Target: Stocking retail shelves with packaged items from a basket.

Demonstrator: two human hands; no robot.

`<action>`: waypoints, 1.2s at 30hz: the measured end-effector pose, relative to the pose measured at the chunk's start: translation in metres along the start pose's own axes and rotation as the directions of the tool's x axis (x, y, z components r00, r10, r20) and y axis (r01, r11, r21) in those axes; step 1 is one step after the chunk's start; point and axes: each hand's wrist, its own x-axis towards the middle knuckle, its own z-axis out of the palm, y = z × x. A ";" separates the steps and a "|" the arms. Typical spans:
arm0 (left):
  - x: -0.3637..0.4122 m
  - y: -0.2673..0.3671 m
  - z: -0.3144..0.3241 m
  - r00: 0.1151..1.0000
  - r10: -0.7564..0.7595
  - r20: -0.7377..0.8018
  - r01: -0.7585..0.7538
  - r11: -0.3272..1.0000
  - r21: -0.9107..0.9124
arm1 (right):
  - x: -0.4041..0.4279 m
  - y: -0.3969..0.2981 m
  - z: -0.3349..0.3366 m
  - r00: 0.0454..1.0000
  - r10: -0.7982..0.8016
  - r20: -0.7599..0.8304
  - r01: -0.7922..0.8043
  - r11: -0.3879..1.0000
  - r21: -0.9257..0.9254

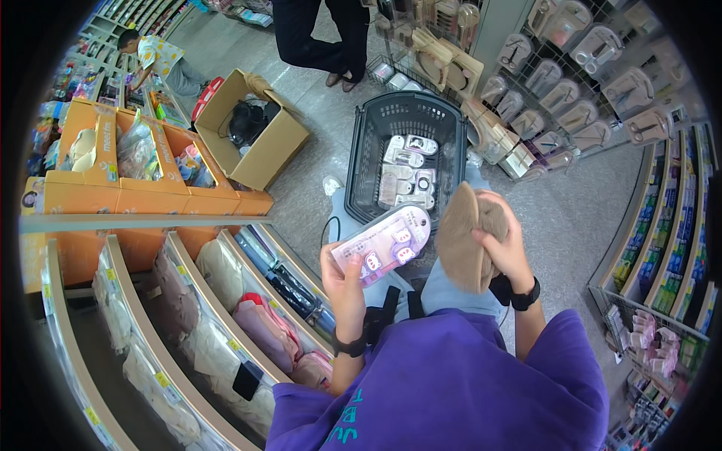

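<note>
My left hand (345,282) grips a blister pack (383,245) by its lower left end, thumb on the front. Inside the clear plastic are small pink and purple pieces with cartoon animal faces. A folded tan fabric item (458,242) with a soft nap is in my right hand (510,248), thumb pressed into its fold; its exact kind is unclear. Just beyond both hands, a dark plastic shopping basket (366,141) stands on the floor. Several small blister packs (407,175) lie in its bottom.
Shelves of bagged textiles (220,332) run along my left. An open cardboard box (271,152) and orange display bins (79,191) stand beyond. Blister-packed scissors hang on a wire rack (541,73) at the right. One person (321,34) stands ahead; another (163,59) bends at far-left shelves.
</note>
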 end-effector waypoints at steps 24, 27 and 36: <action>-0.026 0.021 0.017 0.962 0.026 0.273 -0.090 0.970 0.224 | -0.011 -0.070 0.034 0.927 -0.210 0.310 0.264 0.954 -0.141; -0.025 0.016 0.017 0.992 0.020 0.125 -0.045 0.980 0.195 | -0.024 -0.070 0.053 0.885 -0.263 0.385 0.372 0.895 -0.245; -0.019 0.019 0.014 1.000 0.031 0.000 -0.030 0.990 0.135 | -0.027 -0.069 0.043 0.839 -0.149 0.523 0.191 0.981 -0.028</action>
